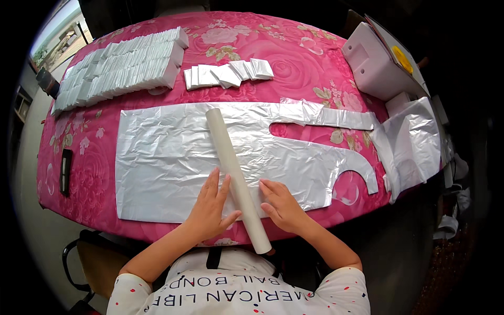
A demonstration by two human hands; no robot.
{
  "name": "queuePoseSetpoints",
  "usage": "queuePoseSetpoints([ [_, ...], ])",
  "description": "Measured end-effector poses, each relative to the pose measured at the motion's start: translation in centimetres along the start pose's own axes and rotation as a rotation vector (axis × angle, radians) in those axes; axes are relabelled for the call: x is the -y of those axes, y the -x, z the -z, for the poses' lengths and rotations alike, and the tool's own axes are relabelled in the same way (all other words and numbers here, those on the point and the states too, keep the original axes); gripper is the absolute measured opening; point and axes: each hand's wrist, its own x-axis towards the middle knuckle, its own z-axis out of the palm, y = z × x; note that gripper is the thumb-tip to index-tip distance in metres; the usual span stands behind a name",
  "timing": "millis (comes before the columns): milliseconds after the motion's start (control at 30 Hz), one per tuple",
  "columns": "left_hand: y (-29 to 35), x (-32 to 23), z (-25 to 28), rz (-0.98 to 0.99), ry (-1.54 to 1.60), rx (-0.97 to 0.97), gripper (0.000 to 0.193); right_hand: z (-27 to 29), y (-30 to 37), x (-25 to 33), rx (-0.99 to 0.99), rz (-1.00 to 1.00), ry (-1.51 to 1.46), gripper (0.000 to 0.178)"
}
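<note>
Head view: white box (367,71) at far right of worktop (79,210) (pink floral cloth); round holes in its side, contents can't be made out. Yellow item (402,59) shows at its right side.

One pale tube (234,168) lies slantwise across one silvery plastic sheet (157,157); tube's near end sticks out past the sheet's near edge. Sheet is spread but wrinkled, two strips reaching right with a gap between.

Left hand (209,211): fingers extended, left of tube, gripping nothing. Right hand (283,206): fingers loosely extended, right of tube, no grip. Can't tell if either touches the tube.

Around: crumpled pile of plastic (410,149) at the right edge, up against the strip ends. Black object (65,172), one, left of sheet. Dark cylinder (47,83), one, top left.

Counts: short row of folded packets (227,75) beyond sheet, about seven, overlapping. Packed block of packets (123,68), far left, several rows, too dense to count.
</note>
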Motion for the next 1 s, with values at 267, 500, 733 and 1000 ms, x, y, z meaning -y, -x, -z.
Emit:
queuePoseSetpoints([
  [267,-2.6,-2.4,-2.8,-0.071,0.0,-0.044,0.086,7.4,6.5,-13.1,-0.304,-0.315,0.437,0.047],
  [500,-3.9,-2.5,-3.8,-0.101,0.043,-0.09,0.079,12.7,14.2,-21.8,-0.677,-0.634,0.608,0.03],
  [733,-5.0,-3.6,-4.0,-0.128,-0.063,-0.068,0.073,11.8,10.8,-16.2,-0.867,-0.498,0.615,0.008],
  [1000,-4.6,-5.9,-3.7,0.197,1.133,0.057,0.055,3.9,2.5,2.3,-0.544,-0.163,-0.332,0.009],
])
